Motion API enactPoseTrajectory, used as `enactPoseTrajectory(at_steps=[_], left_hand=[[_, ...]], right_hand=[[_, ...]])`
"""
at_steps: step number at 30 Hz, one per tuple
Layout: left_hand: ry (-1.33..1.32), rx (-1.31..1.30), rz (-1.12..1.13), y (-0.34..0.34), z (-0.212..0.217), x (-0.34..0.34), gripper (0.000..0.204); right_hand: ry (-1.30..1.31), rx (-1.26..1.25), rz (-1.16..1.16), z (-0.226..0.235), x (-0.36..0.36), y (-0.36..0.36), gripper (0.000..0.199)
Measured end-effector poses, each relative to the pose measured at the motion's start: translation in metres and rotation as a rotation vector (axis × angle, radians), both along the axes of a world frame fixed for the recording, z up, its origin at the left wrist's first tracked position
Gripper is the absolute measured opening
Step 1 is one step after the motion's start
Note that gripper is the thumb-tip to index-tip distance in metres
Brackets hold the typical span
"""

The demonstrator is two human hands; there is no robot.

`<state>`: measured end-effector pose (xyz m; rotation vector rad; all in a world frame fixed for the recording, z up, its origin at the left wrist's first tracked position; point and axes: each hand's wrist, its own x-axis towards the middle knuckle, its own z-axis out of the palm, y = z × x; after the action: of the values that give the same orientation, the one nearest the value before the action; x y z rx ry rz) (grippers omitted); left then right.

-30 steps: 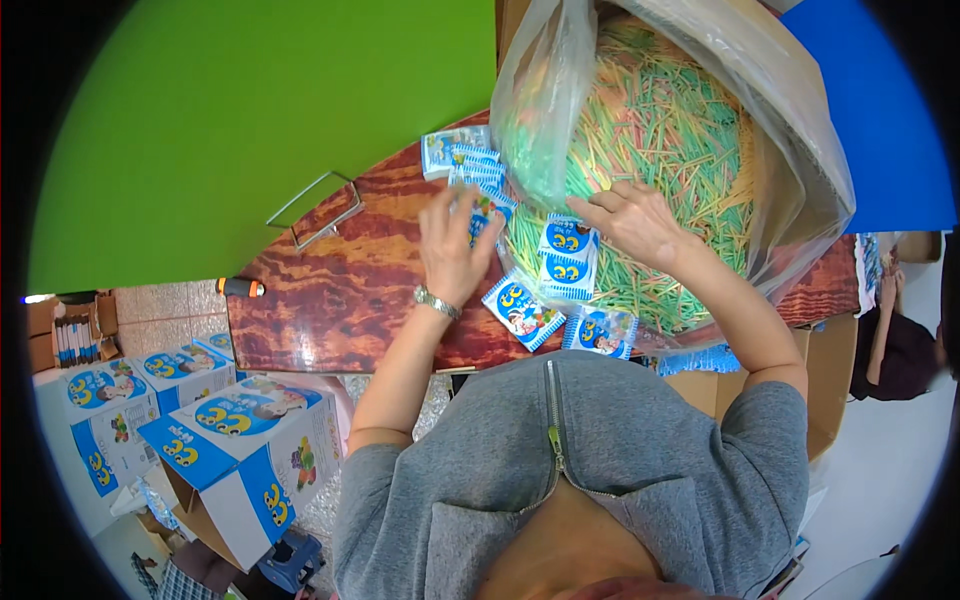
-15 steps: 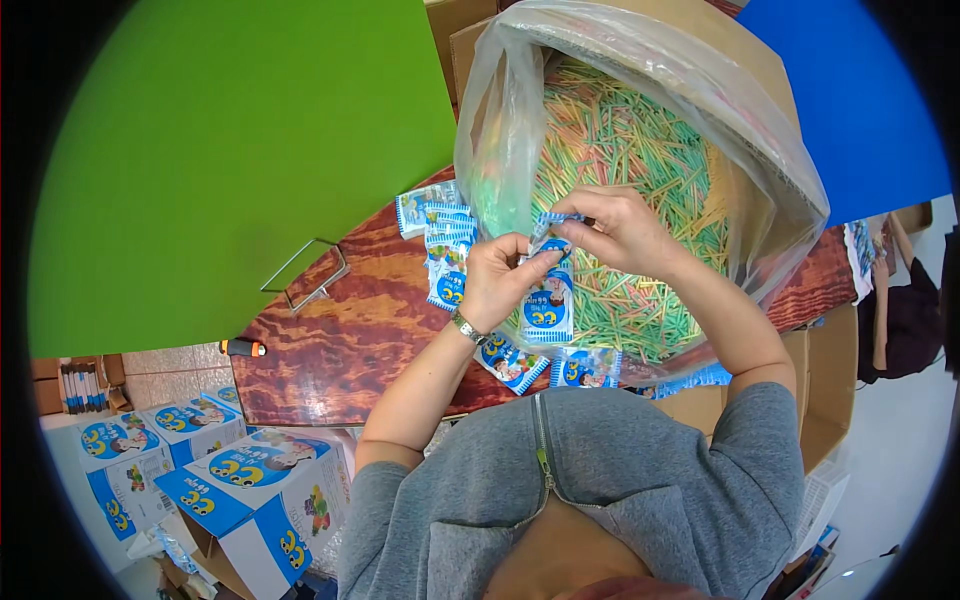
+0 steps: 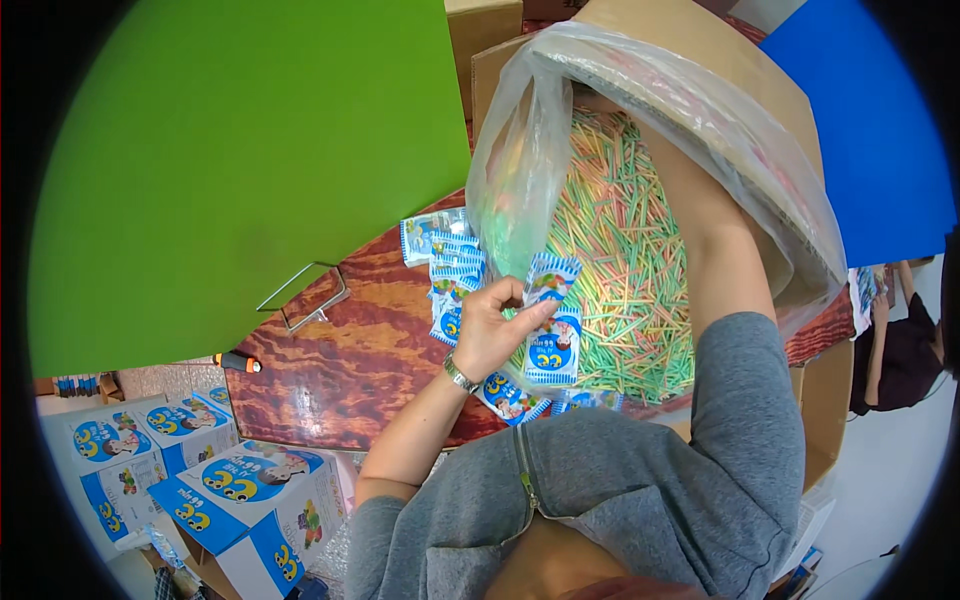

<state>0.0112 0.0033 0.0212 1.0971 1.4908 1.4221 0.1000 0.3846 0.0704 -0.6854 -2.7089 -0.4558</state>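
Dark reddish wood-grain table point(image 3: 350, 370) under a big green panel point(image 3: 250, 170), blue panel point(image 3: 880, 130) at far right. Nearest the body: grey zip sweatshirt point(image 3: 620, 500) fills the lower frame; down-left on the floor, stacked white-and-blue cartons point(image 3: 240, 490) with cartoon print. At the table's near edge, a couple of small blue-and-white packets point(image 3: 510, 398) lie flat, just below the left hand point(image 3: 490, 330). Left hand wears a metal wristwatch point(image 3: 460, 372) and is clenched on an upright blue-and-white sachet point(image 3: 553, 335), thumb and fingers pinching its upper part; the sachet sits right against the front wall of the clear plastic bag point(image 3: 520, 190). Just left of that hand, a loose overlapping pile of the same packets point(image 3: 445, 265) lies on the table, touching the bag's lower-left side. Further left on the table: a bent wire frame point(image 3: 300, 297), and near the table's left edge a tool with an orange-and-black handle point(image 3: 235, 362). Bag lines a brown cardboard box point(image 3: 720, 60) and is full of thin sticks point(image 3: 630, 270) in green, yellow and pink. Right forearm goes over the rim and down into the bag; right hand is buried among the sticks at the far side, cannot tell whether it's gripping anything. More cardboard beyond the box at top centre. Far right edge: another person's dark sleeve point(image 3: 905, 350), well apart.
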Motion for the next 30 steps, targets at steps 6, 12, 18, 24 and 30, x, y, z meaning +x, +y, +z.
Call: enactPoseTrajectory(at_steps=[6,12,18,24,30], left_hand=[[-0.077,-0.092,-0.074,-0.011,-0.019,-0.015,0.012],[-0.040,-0.009,0.017,-0.001,-0.011,-0.008,0.024],[-0.043,0.015,0.050,-0.006,-0.023,-0.009,0.025],[-0.034,0.039,0.055,-0.003,-0.024,-0.003,0.028],[0.096,0.076,0.113,0.005,-0.014,0.001,0.028]], right_hand=[[0.034,-0.191,0.021,0.001,-0.002,0.006,0.029],[0.069,-0.377,0.042,0.004,0.003,0.003,0.030],[0.109,-0.563,0.094,0.011,0.010,-0.019,0.032],[0.129,-0.741,0.115,0.024,0.035,-0.054,0.033],[0.139,-0.944,0.121,0.032,0.062,-0.102,0.035]])
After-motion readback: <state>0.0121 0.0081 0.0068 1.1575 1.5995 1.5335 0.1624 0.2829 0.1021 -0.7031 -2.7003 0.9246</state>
